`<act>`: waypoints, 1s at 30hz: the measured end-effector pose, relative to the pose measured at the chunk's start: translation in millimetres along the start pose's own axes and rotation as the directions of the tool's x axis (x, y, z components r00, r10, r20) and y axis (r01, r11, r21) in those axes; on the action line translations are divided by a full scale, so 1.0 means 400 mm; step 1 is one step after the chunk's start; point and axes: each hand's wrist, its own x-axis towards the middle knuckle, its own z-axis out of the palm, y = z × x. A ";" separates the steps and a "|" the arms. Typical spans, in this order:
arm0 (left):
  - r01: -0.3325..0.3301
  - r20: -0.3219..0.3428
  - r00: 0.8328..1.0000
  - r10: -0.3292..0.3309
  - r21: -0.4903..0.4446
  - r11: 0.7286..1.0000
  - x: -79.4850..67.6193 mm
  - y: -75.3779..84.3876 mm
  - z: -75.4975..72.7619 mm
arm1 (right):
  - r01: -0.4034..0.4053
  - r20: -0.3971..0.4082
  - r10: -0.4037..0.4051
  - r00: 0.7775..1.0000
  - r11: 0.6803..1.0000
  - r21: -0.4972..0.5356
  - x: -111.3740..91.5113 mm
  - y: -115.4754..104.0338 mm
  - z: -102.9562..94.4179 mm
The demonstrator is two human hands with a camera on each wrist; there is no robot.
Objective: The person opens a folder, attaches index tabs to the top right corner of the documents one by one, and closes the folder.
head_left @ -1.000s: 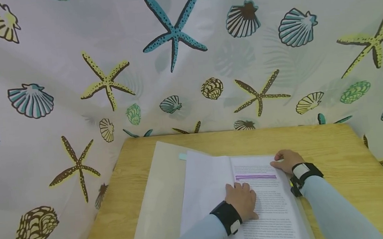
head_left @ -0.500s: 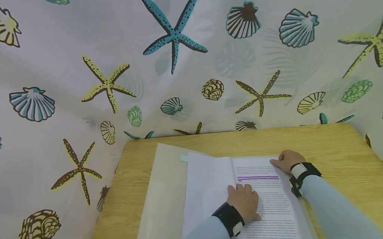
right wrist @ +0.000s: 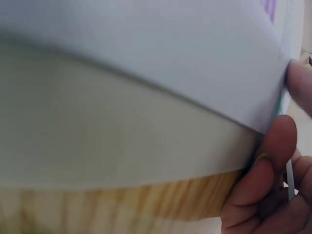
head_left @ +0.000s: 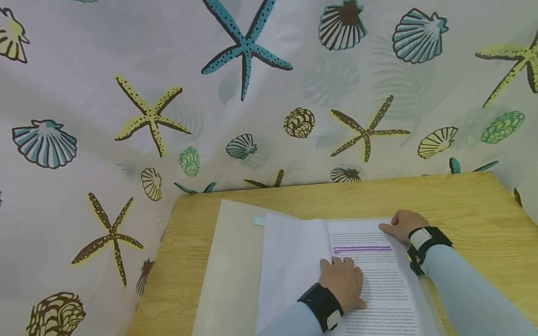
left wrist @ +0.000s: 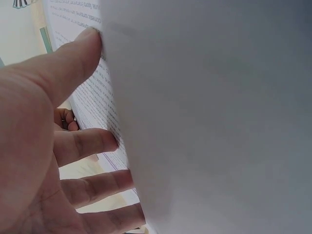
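Observation:
An open printed booklet of white sheets (head_left: 295, 261) lies on the table, with two purple lines (head_left: 362, 248) marked across the text of its right page. My left hand (head_left: 342, 283) rests on that page near the fold, fingers spread. In the left wrist view its fingertips (left wrist: 109, 140) touch the printed side, and a sheet fills the right of the picture. At the page's upper right corner, my right hand (head_left: 406, 224) pinches the edge. The right wrist view shows the thumb (right wrist: 301, 85) on the sheet and the other fingers (right wrist: 280, 141) curled at its edge.
A cream cover (head_left: 227, 277) lies opened out to the left under the sheets, with a pale blue tab (head_left: 258, 221) showing. The wooden table (head_left: 482, 225) meets a curtain (head_left: 291, 92) printed with shells and starfish at the back and sides.

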 end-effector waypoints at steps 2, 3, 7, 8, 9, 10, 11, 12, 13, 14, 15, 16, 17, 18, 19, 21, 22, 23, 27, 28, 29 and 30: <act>-0.001 -0.003 1.000 0.001 0.006 1.000 0.000 0.000 0.004 | 0.007 0.003 -0.007 1.000 1.000 0.004 0.003 0.005 0.002; -0.002 -0.004 1.000 0.002 0.010 1.000 -0.001 0.000 0.004 | 0.008 0.006 -0.008 1.000 1.000 0.007 0.005 0.007 0.003; -0.002 -0.006 1.000 0.002 0.017 1.000 -0.003 0.000 0.004 | 0.008 0.023 -0.008 1.000 1.000 0.006 0.007 0.011 0.003; -0.002 -0.006 1.000 0.002 0.019 1.000 -0.004 0.000 0.004 | 0.007 0.030 -0.007 1.000 1.000 0.003 0.006 0.011 0.002; -0.002 -0.007 1.000 0.002 0.021 1.000 -0.005 0.000 0.004 | 0.006 0.037 -0.006 0.999 1.000 0.000 0.005 0.011 0.001; -0.002 -0.006 1.000 0.002 0.023 1.000 -0.005 0.001 0.004 | 0.005 0.044 -0.005 0.999 1.000 -0.002 0.004 0.010 0.000; -0.002 -0.007 1.000 0.002 0.025 1.000 -0.006 0.001 0.004 | 0.008 0.049 -0.007 0.999 1.000 -0.006 0.003 0.010 -0.002; -0.002 -0.007 1.000 0.003 0.028 1.000 -0.007 0.000 0.004 | 0.008 0.056 -0.008 0.998 1.000 -0.004 0.002 0.010 -0.004; -0.003 -0.006 1.000 0.004 0.028 1.000 -0.007 0.000 0.003 | 0.011 0.064 -0.011 0.998 1.000 -0.003 0.001 0.010 -0.006; -0.005 -0.005 1.000 0.005 0.028 1.000 -0.008 0.000 0.003 | 0.014 0.072 -0.014 0.997 1.000 0.001 0.000 0.011 -0.007; -0.006 -0.003 1.000 0.006 0.027 1.000 -0.009 -0.001 0.003 | 0.016 0.080 -0.016 0.997 1.000 0.006 0.000 0.012 -0.008; -0.007 -0.001 1.000 0.007 0.025 1.000 -0.009 -0.001 0.003 | 0.019 0.089 -0.020 0.996 1.000 0.010 0.002 0.014 -0.009; -0.008 0.000 1.000 0.008 0.021 1.000 -0.009 0.000 0.002 | 0.024 0.098 -0.024 0.995 1.000 0.011 0.004 0.018 -0.010; -0.007 0.002 1.000 0.007 0.017 1.000 -0.009 0.001 0.002 | 0.024 0.108 -0.026 0.994 1.000 0.017 0.007 0.022 -0.011; -0.007 0.004 1.000 0.007 0.011 1.000 -0.008 0.002 0.002 | 0.030 0.118 -0.032 0.992 0.999 0.020 0.011 0.027 -0.012; -0.006 0.002 1.000 0.006 0.001 1.000 -0.007 0.003 0.002 | 0.037 0.137 -0.041 0.990 0.999 0.034 0.019 0.036 -0.012; -0.004 0.000 1.000 0.004 -0.002 1.000 -0.007 0.003 0.002 | 0.040 0.144 -0.046 0.989 0.998 0.045 0.023 0.041 -0.012; -0.002 -0.003 1.000 0.002 -0.004 1.000 -0.006 0.003 0.002 | 0.042 0.151 -0.051 0.987 0.997 0.060 0.026 0.046 -0.013; 0.001 -0.014 1.000 -0.001 0.009 1.000 -0.003 0.001 0.001 | 0.042 0.162 -0.060 0.985 0.993 0.110 0.032 0.056 -0.012; 0.001 -0.015 1.000 -0.001 0.013 1.000 -0.003 0.000 0.000 | 0.036 0.160 -0.054 0.986 0.993 0.115 0.031 0.056 -0.011; 0.002 -0.015 1.000 -0.002 0.016 1.000 -0.003 0.000 0.000 | 0.030 0.155 -0.048 0.987 0.993 0.115 0.030 0.055 -0.010; 0.002 -0.014 1.000 -0.002 0.018 1.000 -0.004 -0.001 0.000 | 0.022 0.145 -0.038 0.989 0.994 0.109 0.029 0.052 -0.008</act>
